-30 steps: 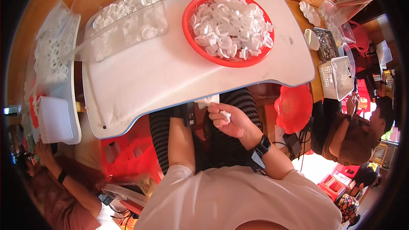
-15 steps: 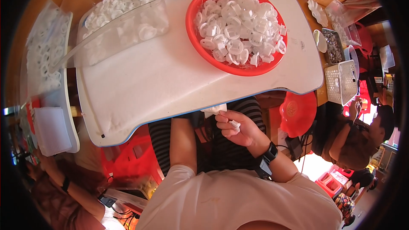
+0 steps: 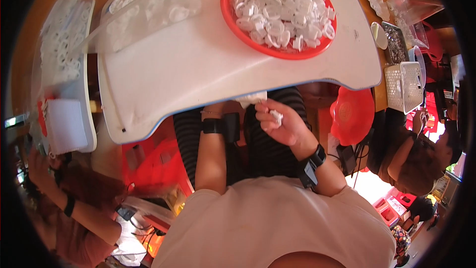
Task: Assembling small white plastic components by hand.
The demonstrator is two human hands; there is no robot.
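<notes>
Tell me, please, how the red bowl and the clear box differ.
The red bowl is round, while the clear box is long and straight-sided. The red bowl is opaque; the clear box lets its contents show through its wall. The red bowl sits further right than the clear box. Both hold many white plastic pieces.

The right hand (image 3: pixel 287 130) is holding its fingers (image 3: pixel 266 123) curled inward, while the left forearm (image 3: pixel 210 161) is pointing forward, the left hand (image 3: pixel 217 106) apparently being mostly hidden.
</notes>
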